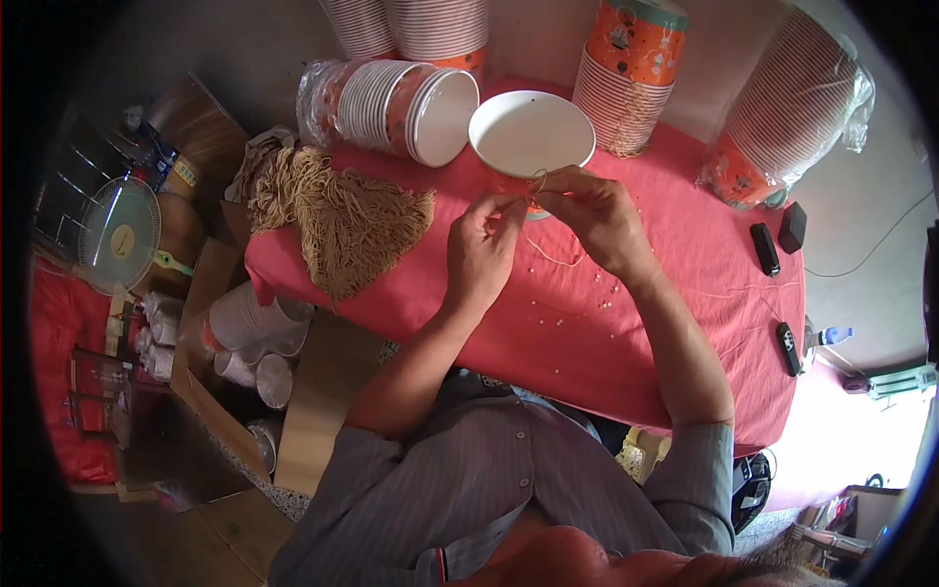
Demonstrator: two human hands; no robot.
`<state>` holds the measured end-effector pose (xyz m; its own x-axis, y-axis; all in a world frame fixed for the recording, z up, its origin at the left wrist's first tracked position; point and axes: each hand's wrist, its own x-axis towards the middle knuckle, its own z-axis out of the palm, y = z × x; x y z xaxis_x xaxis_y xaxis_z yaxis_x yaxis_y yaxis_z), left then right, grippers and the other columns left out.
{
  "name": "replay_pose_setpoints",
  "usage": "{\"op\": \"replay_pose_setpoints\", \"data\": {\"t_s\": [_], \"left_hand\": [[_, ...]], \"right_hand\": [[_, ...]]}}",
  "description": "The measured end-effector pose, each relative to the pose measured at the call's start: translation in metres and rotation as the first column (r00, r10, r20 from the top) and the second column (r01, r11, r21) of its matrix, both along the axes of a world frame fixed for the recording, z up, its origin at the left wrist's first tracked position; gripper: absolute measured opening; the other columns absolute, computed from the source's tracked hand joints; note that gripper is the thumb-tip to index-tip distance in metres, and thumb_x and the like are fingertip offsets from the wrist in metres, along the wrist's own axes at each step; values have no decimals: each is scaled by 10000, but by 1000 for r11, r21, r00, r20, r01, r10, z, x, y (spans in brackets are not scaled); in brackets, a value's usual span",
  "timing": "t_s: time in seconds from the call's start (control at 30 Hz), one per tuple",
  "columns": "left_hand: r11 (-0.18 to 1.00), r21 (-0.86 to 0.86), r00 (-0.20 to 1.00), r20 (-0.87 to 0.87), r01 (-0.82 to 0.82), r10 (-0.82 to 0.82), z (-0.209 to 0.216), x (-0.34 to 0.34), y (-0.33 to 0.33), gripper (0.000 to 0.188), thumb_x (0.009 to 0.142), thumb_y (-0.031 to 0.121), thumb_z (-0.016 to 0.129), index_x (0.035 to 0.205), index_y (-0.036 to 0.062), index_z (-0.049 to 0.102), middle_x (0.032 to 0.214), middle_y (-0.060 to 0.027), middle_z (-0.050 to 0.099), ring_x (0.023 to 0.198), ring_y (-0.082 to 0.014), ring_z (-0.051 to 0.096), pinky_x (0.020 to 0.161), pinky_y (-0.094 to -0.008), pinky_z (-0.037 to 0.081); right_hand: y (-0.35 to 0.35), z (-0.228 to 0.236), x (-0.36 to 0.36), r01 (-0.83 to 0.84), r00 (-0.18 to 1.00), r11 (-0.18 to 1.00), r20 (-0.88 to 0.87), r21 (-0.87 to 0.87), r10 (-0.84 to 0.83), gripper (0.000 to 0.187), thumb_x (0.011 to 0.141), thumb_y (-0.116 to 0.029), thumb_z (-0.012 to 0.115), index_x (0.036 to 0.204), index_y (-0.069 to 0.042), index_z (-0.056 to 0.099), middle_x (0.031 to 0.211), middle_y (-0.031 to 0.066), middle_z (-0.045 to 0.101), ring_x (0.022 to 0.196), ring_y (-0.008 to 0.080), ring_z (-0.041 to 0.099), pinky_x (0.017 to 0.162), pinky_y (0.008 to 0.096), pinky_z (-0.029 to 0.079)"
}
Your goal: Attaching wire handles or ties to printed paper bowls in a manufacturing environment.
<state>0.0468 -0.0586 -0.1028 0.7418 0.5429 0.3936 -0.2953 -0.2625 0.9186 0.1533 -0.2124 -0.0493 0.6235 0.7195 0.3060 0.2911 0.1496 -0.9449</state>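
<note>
Both hands meet over the red cloth in front of a white-lined paper bucket [531,132] that stands upright, its mouth facing up. My left hand [479,249] pinches a thin tan cord [539,183] between thumb and fingertips. From the other side, my right hand [599,217] grips the same cord, which makes a small loop above the fingertips. Below them a pale length of cord [558,260] curves over the cloth. Small white beads [600,291] lie scattered there. To the left, a heap of tan cords [352,230] hangs partly over the table edge.
A stack of paper buckets [377,105] lies sideways at the back left. More stacks stand upright: an orange-topped one [626,83] and a plastic-wrapped one [782,112]. Black devices [765,249] rest on the right. An open cardboard box [210,377] holding buckets is at the left.
</note>
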Motion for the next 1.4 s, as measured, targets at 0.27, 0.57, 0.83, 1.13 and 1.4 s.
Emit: {"op": "replay_pose_setpoints", "data": {"t_s": [0.27, 0.57, 0.83, 1.13, 1.4], "left_hand": [[999, 45, 996, -83, -22, 26, 14, -5, -4, 150, 1046, 133, 722, 1121, 14, 775, 1006, -106, 789, 923, -202, 755, 856, -340, 573], [996, 87, 997, -73, -26, 32, 15, -6, -4, 132, 1042, 126, 722, 1117, 31, 774, 1033, -100, 782, 969, -225, 761, 893, -360, 575], [988, 143, 999, -8, -52, 53, 12, -5, -1, 178, 1066, 154, 712, 1143, 9, 781, 1002, -67, 798, 896, -124, 716, 833, -298, 550], [996, 84, 999, -39, 5, -2, 18, -8, -3, 145, 1053, 131, 717, 1131, 20, 770, 1062, -108, 792, 1000, -219, 755, 922, -358, 565], [993, 120, 998, -57, -14, 21, 21, -8, -2, 145, 1064, 114, 702, 1137, 6, 766, 1052, -115, 791, 984, -213, 759, 934, -359, 571]], "right_hand": [[-1, 1, -2, 49, 998, 998, 50, -23, -48, 159, 1040, -30, 715, 1180, 8, 780, 1170, 67, 773, 1113, 171, 737, 1001, 340, 605], [0, -5, 1, 43, 996, 999, 83, -12, -42, 164, 1048, -31, 715, 1196, 14, 772, 1186, 90, 787, 1118, 156, 734, 1007, 324, 600], [4, -3, -2, 4, 999, 998, -41, 57, -1, 200, 1089, -69, 678, 1240, 34, 759, 1188, 95, 795, 1141, 144, 721, 1034, 327, 595], [8, -8, -1, 63, 990, 978, -133, 201, -36, 185, 1065, -10, 667, 1223, 44, 745, 1156, 104, 796, 1096, 148, 737, 999, 324, 606], [9, -10, 0, 218, 937, 973, -264, -72, -229, 328, 1093, -282, 672, 1203, 10, 774, 1078, 90, 820, 1013, 155, 748, 844, 324, 574]]}}
